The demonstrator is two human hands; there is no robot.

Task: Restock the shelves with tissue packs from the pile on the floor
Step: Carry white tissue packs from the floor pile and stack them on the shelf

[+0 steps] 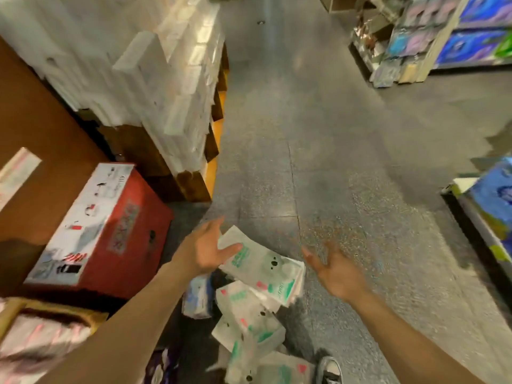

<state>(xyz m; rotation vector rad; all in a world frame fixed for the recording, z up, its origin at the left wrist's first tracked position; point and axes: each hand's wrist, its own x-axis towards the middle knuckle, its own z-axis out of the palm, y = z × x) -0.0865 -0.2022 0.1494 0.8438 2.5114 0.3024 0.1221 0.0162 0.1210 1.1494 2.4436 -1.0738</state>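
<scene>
Fingers (pixel 311 256) blurred, left hand (pixel 206 249) overlaps tissue pack (pixel 266 268)

— The tissue packs (pixel 263 266) at six o'clock, are they paper?
— Thin plastic film, white with green print, slightly crinkled.
— And the floor (pixel 332 162)?
— Speckled grey, stone-like, smooth with a dull sheen.
— The red box (pixel 110 231) at nine o'clock?
— Printed cardboard, smooth and matt. At eleven o'clock the shelf (pixel 191 187) looks like dark wood, and the white packs (pixel 171 92) on it shine in glossy wrap.
</scene>
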